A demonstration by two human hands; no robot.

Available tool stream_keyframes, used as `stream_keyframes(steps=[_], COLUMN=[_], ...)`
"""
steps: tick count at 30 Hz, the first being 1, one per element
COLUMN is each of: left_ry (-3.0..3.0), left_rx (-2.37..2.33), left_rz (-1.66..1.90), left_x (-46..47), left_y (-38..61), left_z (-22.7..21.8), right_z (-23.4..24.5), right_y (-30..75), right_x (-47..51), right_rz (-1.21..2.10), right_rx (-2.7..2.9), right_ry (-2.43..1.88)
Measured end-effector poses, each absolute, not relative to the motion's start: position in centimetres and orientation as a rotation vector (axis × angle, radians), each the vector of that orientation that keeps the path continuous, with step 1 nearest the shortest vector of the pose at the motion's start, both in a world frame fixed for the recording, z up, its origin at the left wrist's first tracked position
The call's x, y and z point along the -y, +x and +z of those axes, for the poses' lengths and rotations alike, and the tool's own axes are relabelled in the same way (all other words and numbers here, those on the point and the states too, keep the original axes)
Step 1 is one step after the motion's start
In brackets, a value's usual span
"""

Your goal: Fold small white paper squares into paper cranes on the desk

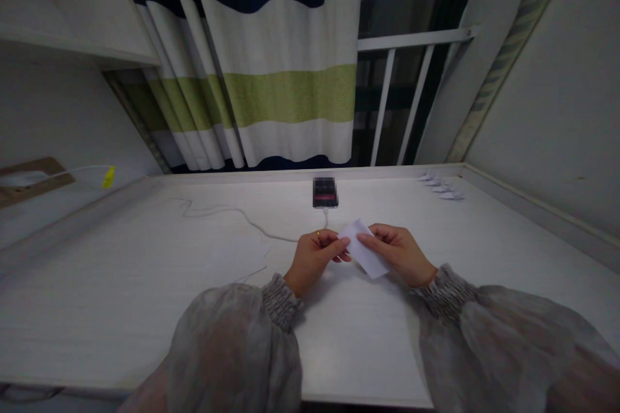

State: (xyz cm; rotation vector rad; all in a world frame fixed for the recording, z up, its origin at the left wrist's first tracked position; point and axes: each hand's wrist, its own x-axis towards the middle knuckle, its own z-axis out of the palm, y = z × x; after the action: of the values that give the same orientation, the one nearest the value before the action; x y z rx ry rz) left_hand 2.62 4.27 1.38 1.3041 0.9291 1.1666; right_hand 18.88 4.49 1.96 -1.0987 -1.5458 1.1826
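Note:
A small folded piece of white paper (372, 259) is held up over the white desk, tilted, between my two hands. My left hand (317, 256) pinches its left corner between thumb and fingers; a gold ring shows on one finger. My right hand (398, 248) grips the upper right edge, its thumb lying on the front face. The fingers behind the paper are partly hidden. Both wrists are in gathered grey cuffs.
A phone (325, 192) lies at the desk's back edge, with a white cable (242, 211) running left from it. Several small folded paper pieces (443, 187) sit at the back right. White sheets (232, 261) lie left of my hands. Behind hangs a striped curtain (290, 90).

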Motion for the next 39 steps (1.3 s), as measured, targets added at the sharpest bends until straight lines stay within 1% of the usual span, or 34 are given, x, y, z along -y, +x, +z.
stream_keyframes(steps=[5,12,19,28,39], left_ry=[1.320,1.291,1.277,1.294,1.289], left_rx=[-0.947,-0.962,-0.982,-0.968,-0.953], left_rz=[1.138,1.225,1.208,1.121,1.105], left_x=[-4.26,-4.38,-4.50,-4.26,-4.42], left_y=[2.56,2.79,2.70,2.82,2.91], left_z=[1.41,1.56,1.24,0.99,0.68], right_z=[1.95,1.93,2.21,2.83,2.61], right_y=[18.83,18.84,18.92,18.92,19.10], right_x=[-4.46,-4.55,-4.78,-4.72,-4.81], right_rz=[1.229,1.214,1.319,1.138,1.083], right_rx=[1.563,1.603,1.568,1.572,1.572], right_ry=[-1.111,-1.152,-1.134,-1.132,-1.187])
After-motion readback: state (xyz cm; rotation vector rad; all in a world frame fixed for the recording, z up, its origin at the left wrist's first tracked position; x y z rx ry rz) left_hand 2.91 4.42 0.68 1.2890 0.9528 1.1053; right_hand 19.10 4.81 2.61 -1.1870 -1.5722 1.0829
